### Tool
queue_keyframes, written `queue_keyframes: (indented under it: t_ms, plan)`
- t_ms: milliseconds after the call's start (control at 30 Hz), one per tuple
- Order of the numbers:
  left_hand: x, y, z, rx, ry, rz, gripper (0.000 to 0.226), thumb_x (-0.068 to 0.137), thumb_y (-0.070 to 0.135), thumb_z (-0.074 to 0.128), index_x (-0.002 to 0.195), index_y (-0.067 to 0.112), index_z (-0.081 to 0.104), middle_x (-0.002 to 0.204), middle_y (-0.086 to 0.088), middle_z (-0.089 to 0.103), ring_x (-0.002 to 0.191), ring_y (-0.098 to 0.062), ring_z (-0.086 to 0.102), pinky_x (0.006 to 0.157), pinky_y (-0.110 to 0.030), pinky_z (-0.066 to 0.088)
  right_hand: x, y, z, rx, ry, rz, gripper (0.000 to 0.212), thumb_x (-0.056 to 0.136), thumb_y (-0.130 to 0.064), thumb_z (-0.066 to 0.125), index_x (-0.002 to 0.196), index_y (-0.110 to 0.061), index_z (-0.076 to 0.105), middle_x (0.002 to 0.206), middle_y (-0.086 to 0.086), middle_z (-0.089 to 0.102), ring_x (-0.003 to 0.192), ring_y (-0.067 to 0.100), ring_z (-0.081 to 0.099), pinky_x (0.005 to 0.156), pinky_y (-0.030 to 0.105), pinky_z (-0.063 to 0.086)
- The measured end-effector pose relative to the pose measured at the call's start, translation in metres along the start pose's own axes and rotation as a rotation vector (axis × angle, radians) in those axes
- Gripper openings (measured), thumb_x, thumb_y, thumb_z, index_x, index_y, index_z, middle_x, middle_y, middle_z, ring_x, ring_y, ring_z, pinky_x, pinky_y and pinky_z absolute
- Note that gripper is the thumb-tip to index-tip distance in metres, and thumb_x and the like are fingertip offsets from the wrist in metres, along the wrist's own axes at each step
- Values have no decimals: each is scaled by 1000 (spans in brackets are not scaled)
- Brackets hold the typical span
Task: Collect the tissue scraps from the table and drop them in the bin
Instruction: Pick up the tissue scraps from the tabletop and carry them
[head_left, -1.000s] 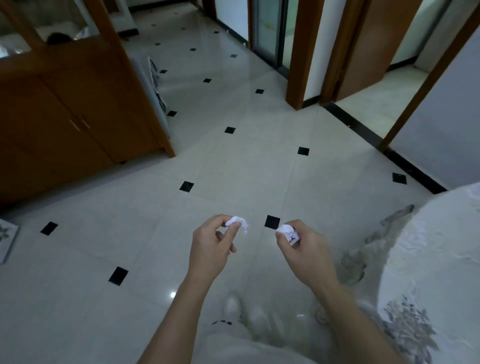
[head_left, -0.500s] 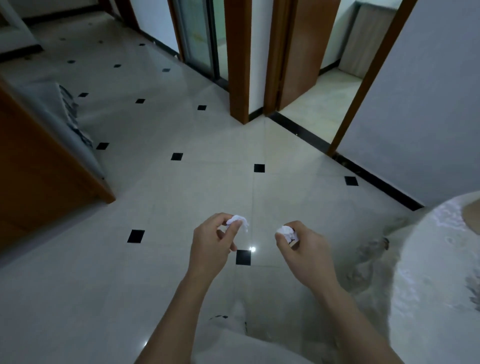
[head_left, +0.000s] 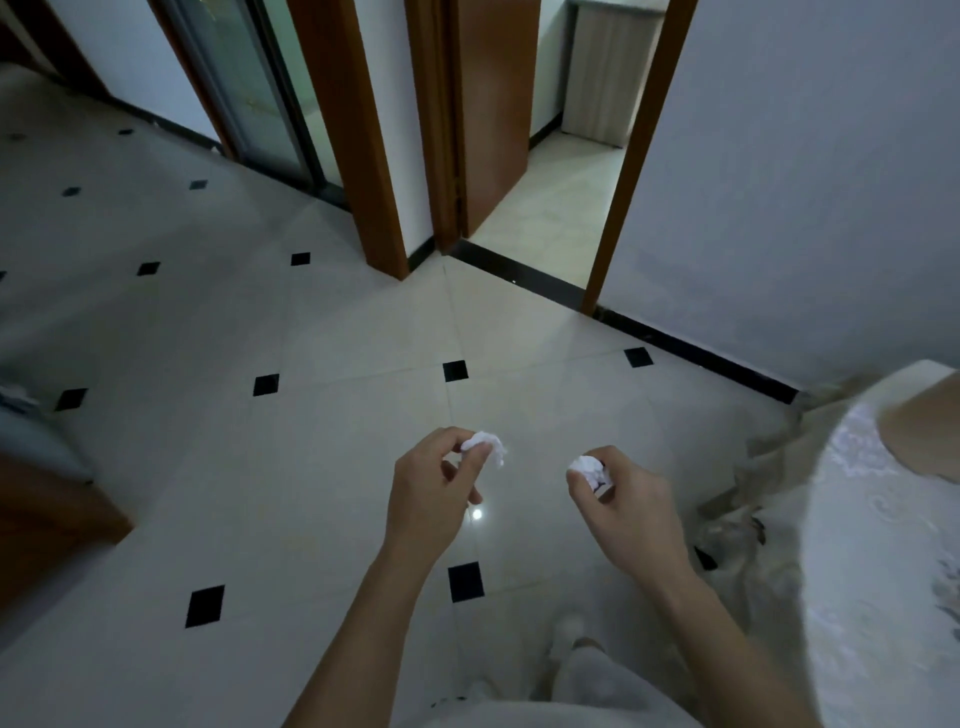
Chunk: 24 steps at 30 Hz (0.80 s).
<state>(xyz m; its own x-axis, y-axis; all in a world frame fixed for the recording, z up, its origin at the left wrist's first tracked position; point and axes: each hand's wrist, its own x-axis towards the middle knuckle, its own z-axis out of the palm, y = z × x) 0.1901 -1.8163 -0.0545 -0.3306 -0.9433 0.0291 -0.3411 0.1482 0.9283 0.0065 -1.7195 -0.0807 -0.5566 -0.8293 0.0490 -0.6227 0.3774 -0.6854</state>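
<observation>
My left hand (head_left: 428, 493) pinches a crumpled white tissue scrap (head_left: 485, 443) between thumb and fingertips, held out over the tiled floor. A second white tissue scrap (head_left: 589, 469) sits in the curled fingers of my right hand (head_left: 631, 512), a short way to the right at about the same height. The table (head_left: 883, 519), covered with a pale patterned cloth, curves along the right edge, to the right of my right hand. No bin is in view.
Pale floor tiles with small black squares (head_left: 455, 371) spread ahead. An open wooden door (head_left: 488, 114) leads into another room; a glass sliding door (head_left: 254, 88) stands to its left. A wooden cabinet corner (head_left: 47, 525) juts in at the left. A grey wall (head_left: 805, 182) runs along the right.
The view has swung right: the wooden cabinet slid off to the left and the doorways came nearer. Both hands keep the same hold on their tissue scraps.
</observation>
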Motion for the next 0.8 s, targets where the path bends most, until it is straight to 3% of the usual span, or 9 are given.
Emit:
queue_keyframes:
  t_ms: [333,600,800]
  plan:
    - [145,14,89,24,-133,48,22,95,21,63,79,36,68,82,15,67,50,-13,65,49,-24,48,136,53,-17,8,86,66,6,88,-31,65,85,-27,61,63,-8,61,60,11,59,55,29,43]
    - [279,69,195,46,-260,86,21,95,23,63,80,39,65,84,15,67,52,-12,65,49,-21,49,263,111,-79,23,167,182,9,88,-33,65,84,-31,57,64,-10,60,61,6,59,53,23,40]
    - [347,102,268,42,-364,177,21,95,23,63,83,40,65,84,13,68,52,-12,65,48,-23,52,329,146,-125,38,298,271,8,87,-38,62,88,-30,61,64,-10,62,59,7,60,54,34,49]
